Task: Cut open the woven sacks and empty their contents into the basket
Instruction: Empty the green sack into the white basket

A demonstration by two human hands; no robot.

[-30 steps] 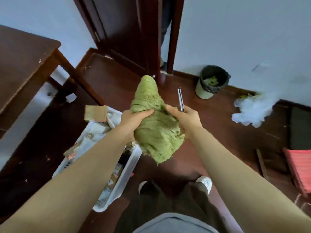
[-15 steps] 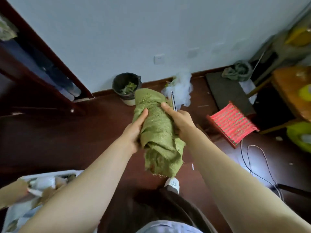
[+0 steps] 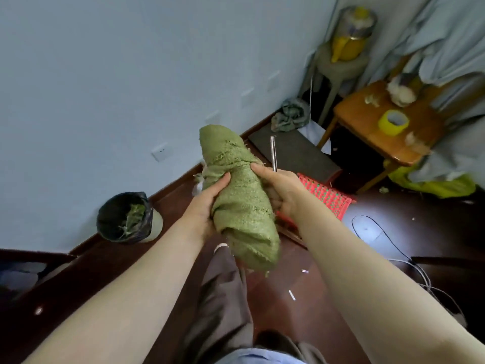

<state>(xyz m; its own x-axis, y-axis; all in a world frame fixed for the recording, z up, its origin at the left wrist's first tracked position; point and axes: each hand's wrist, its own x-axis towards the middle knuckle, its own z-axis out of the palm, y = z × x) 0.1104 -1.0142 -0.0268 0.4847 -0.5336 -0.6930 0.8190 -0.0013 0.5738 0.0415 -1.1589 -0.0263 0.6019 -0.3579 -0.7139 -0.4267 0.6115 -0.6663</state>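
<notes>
The left grip [image 3: 207, 206] wraps the near left side of a rolled green woven sack [image 3: 241, 195], with the thumb across the weave and the fingers curled behind. The right grip [image 3: 283, 190] clamps the opposite side with the thumb pressing the cloth, and it also pinches a slim silver metal tool [image 3: 273, 153] that stands upright just beside the roll. The sack hangs in the air between both grips with its long axis tilted: the rounded closed end points up and away toward the pale blue wall [image 3: 105, 74], and the frayed edge points down toward the person's grey trouser leg [image 3: 223, 298]. Open dark red-brown wooden floor [image 3: 301, 306] lies below. A black-lined round bin [image 3: 123, 219] stands to the left by the skirting. A red woven plastic stool [image 3: 328, 195] sits to the right, close under the right grip, and beyond it a small brown wooden surface [image 3: 367, 119] carries a yellow tape roll [image 3: 393, 122].
</notes>
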